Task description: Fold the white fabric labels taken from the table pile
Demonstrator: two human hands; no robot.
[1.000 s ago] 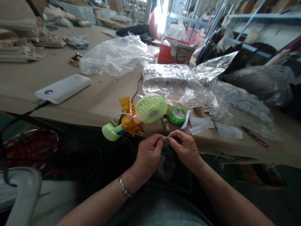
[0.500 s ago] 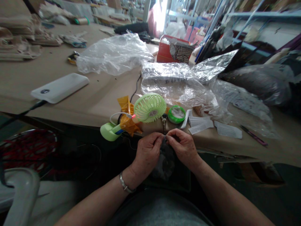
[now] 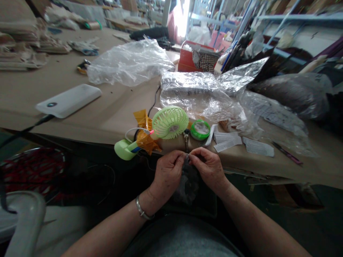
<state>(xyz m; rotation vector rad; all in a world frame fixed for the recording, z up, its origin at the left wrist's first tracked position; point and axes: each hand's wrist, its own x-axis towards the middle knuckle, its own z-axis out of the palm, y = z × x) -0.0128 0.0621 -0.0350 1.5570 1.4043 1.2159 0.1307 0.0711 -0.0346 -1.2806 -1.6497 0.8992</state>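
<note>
My left hand point(image 3: 168, 173) and my right hand point(image 3: 208, 167) meet just below the table's front edge, fingertips pinched together on a small dark piece of fabric point(image 3: 188, 184) that hangs down between them over my lap. What exactly the fingertips grip is too small to make out. A silver bracelet point(image 3: 141, 210) circles my left wrist. Directly above my hands, a light green hand-held fan point(image 3: 169, 122) rests on the table edge, bound with yellow tape point(image 3: 145, 135) to a green base point(image 3: 123, 150). A small green-rimmed round tin point(image 3: 201, 130) sits to the fan's right.
White paper labels point(image 3: 228, 140) and a dark pen-like tool point(image 3: 286, 154) lie on the brown table point(image 3: 88, 117) to the right. Crumpled clear plastic bags point(image 3: 209, 94) spread behind. A white power bank point(image 3: 69, 100) with a black cable sits left. A red box point(image 3: 191, 59) stands farther back.
Both hands stay pinched together at the same spot; fingers shift only slightly. The view has drifted a little.
</note>
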